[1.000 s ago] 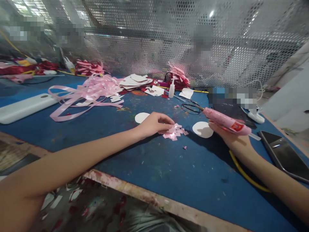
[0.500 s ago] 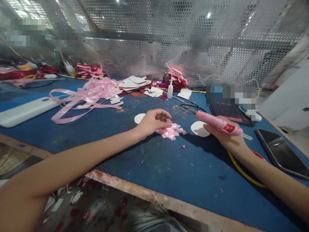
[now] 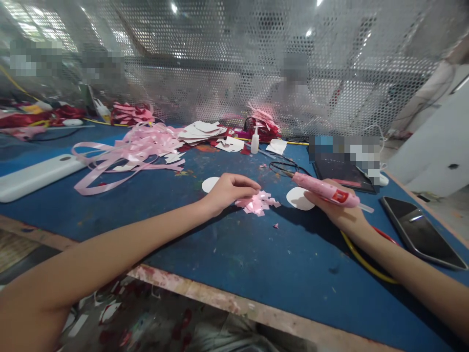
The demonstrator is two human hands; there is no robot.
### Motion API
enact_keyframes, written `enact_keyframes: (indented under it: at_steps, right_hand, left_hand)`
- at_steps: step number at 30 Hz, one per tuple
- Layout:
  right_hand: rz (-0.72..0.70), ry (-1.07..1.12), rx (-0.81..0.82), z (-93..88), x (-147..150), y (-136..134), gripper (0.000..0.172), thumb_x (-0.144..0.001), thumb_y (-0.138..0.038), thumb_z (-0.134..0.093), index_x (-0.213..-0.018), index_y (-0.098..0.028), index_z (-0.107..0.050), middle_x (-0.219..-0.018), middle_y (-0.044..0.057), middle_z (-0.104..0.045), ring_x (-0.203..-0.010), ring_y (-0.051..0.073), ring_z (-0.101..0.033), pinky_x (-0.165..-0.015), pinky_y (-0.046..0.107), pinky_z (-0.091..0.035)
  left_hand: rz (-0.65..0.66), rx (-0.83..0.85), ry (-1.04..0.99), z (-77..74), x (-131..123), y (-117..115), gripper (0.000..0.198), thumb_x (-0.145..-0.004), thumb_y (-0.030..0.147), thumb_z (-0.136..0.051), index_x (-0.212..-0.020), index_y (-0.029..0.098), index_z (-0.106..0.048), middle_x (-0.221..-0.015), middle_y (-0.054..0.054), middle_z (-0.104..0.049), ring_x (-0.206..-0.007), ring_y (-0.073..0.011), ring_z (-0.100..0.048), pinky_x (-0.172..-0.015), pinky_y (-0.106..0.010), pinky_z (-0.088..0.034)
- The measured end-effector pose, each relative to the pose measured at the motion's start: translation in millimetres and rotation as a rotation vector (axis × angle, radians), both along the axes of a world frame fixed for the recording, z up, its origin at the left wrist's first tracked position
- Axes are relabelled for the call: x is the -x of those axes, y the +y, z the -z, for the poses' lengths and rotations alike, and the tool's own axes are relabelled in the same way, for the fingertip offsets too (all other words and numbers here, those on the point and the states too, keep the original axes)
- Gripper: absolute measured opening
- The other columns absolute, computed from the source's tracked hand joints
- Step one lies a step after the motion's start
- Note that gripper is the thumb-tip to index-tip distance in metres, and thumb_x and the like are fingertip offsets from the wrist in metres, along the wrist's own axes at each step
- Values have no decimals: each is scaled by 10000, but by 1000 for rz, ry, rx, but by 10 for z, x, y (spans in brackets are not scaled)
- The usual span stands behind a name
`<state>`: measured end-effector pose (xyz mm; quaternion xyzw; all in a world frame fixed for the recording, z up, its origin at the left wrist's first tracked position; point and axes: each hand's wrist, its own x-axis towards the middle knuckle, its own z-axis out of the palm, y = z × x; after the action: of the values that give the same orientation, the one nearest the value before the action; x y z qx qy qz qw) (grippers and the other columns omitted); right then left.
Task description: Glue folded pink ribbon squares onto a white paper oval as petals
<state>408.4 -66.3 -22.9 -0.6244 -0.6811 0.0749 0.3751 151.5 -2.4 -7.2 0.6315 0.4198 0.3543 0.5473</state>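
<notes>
My left hand [image 3: 229, 189] rests on the blue table [image 3: 256, 254], fingers curled and pinched at the edge of a small heap of pink ribbon pieces [image 3: 258, 202]. My right hand [image 3: 335, 210] is closed round a pink glue gun [image 3: 324, 190] held level, its nozzle pointing left over a white paper disc [image 3: 298, 198]. A second white disc [image 3: 209, 184] lies just behind my left hand. A single pink scrap [image 3: 275, 226] sits loose in front of the heap.
Long pink ribbon strips [image 3: 132, 149] sprawl at the back left beside a white flat device [image 3: 34, 176]. White paper cut-outs [image 3: 205, 131], a small glue bottle [image 3: 255, 142], scissors [image 3: 282, 167], a dark tablet [image 3: 342, 170] and a phone [image 3: 421, 232] surround the work spot. A perforated metal screen [image 3: 234, 63] closes the back.
My left fingers lifted slightly off the pink pieces, then closed back down on the heap's edge. The glue gun stays in my right hand with little movement.
</notes>
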Motion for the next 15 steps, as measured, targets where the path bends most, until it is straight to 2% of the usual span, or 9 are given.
enact_keyframes:
  at_steps: [2, 7, 11, 15]
  right_hand:
    - [13, 16, 7, -15, 7, -12, 259, -757, -442, -570, -872, -225, -651, -840, 36, -654, -781, 211, -604, -667, 329, -447]
    - [0, 81, 26, -32, 27, -16, 228, -740, -444, -586, -791, -225, -624, -816, 26, -652, -748, 207, -605, -658, 329, -441]
    - [1, 83, 16, -23, 37, -2, 233, -737, -448, -585, -770, -220, -623, -808, 32, -647, -743, 212, -603, -647, 334, -444]
    - [-17, 34, 18, -26, 29, 19, 241, -749, -455, -567, -741, -222, -632, -754, 24, -638, -686, 195, -586, -603, 319, -431]
  left_hand:
    - [-8, -15, 13, -1, 2, 5, 100, -643, 148, -699, -738, 147, -727, -701, -36, -693, -572, -81, -556, -545, -199, -428]
    - [49, 36, -15, 10, 3, -2, 114, -642, 149, -709, -754, 128, -706, -538, 4, -615, -428, -58, -464, -443, -201, -363]
    - [68, 91, -84, 19, -2, -12, 187, -604, 166, -765, -750, 132, -654, -615, -9, -638, -489, -77, -543, -447, -193, -398]
    - [68, 92, -93, 21, -3, -9, 161, -604, 163, -769, -645, 113, -622, -555, -12, -619, -467, -65, -528, -422, -171, -371]
